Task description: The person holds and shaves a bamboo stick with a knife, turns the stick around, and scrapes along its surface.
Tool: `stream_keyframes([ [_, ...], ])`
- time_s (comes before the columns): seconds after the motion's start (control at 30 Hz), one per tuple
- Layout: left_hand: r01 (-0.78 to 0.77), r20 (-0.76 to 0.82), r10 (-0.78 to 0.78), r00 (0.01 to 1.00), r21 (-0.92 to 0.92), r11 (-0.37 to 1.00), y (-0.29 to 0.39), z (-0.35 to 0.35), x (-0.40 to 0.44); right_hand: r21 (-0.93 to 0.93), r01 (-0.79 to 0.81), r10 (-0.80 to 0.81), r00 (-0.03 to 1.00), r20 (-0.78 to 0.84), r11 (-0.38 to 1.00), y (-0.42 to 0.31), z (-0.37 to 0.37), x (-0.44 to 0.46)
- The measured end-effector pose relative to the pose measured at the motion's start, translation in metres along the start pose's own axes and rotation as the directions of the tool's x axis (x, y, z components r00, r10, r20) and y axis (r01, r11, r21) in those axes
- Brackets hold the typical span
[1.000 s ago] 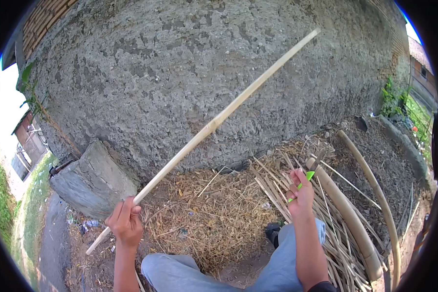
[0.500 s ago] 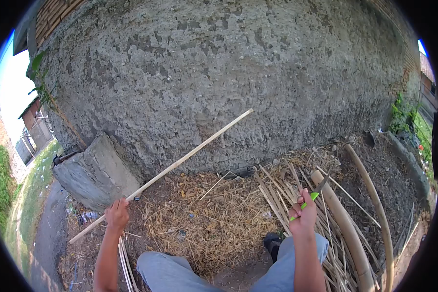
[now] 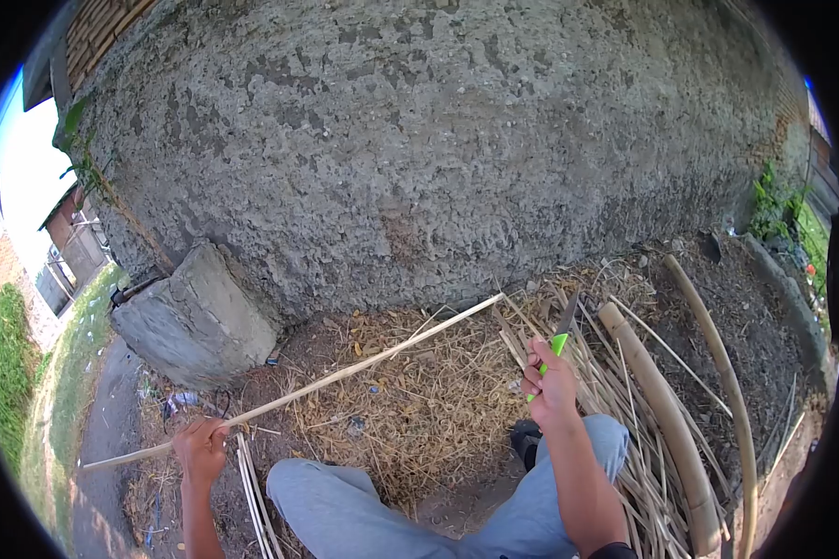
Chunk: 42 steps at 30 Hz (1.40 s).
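Strip (image 3: 345, 371) of pale wood slants over shavings (image 3: 410, 410) on bare ground (image 3: 461, 511), its far end before a rough, patchy grey wall (image 3: 419, 168) outdoors. The left hand (image 3: 200, 447) grips it towards its near end; the right hand (image 3: 552, 384) is closed round a green-handled knife (image 3: 559, 344), blade pointing away. A block (image 3: 200, 321) stands by the wall at left.

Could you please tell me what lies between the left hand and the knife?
In the head view, a long pale strip slants from the left hand toward the knife, with dry shavings spread beneath it.
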<state>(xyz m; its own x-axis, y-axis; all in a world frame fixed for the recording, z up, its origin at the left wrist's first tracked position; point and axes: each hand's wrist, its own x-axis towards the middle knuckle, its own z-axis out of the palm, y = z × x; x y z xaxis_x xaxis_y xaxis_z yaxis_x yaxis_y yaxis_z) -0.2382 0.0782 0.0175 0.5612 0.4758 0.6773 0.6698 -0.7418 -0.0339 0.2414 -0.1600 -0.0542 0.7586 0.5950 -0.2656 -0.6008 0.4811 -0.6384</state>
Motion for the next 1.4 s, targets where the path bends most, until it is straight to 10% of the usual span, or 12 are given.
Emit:
stream_keyframes([
  [0.3,0.382,0.244,-0.308,0.920,-0.378,0.843,0.054,0.060,0.051,-0.270,0.100,-0.084,0.994,0.069,0.958,0.026,0.028,0.018],
  [0.73,0.539,0.565,-0.253,0.785,-0.423,0.728,0.093,0.147,0.056,-0.166,0.063,-0.076,0.994,-0.074,0.984,0.042,0.032,0.047],
  [0.93,0.007,0.050,0.008,0.999,-0.278,0.961,0.133,0.139,0.068,-0.101,0.073,-0.095,0.966,-0.239,0.992,0.048,0.028,0.044],
  [1.07,-0.195,0.039,0.236,0.971,-0.445,0.874,0.184,0.127,0.094,-0.127,0.119,-0.138,0.979,-0.153,0.985,0.046,0.031,0.035],
  [1.4,-0.158,0.046,0.237,0.970,-0.622,0.767,0.218,0.192,0.082,-0.190,0.097,-0.116,0.989,-0.093,0.977,0.070,0.045,0.023],
])
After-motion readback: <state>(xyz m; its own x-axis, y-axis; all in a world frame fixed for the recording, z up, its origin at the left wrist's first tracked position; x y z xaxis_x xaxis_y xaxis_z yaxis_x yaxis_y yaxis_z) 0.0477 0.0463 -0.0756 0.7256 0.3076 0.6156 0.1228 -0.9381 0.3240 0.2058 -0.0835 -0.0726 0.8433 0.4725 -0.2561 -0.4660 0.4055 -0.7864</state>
